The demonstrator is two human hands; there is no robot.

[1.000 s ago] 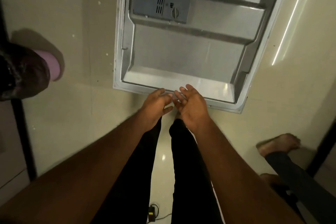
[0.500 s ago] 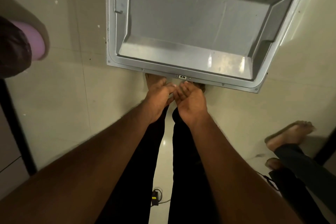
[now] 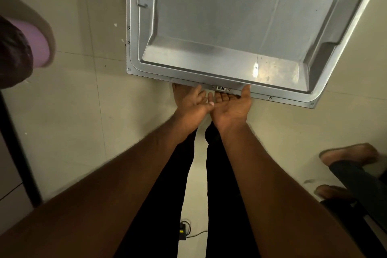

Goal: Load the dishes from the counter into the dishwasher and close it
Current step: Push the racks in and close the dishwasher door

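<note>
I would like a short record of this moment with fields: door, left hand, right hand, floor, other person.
door: dishwasher door open, steel inner side facing up, latch at its front edge
left hand: left hand at the front edge, fingers reaching under it
right hand: right hand palm up, thumb on the edge, fingers under it
floor: pale tiles, small black device with cable
other person: bare feet at right

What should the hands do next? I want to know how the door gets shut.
Probably lift the door's front edge upward. The dishwasher door lies open and flat, and both the left hand and the right hand are palm-up with fingers reaching under its front edge beside the latch. No dishes show on the door.
</note>
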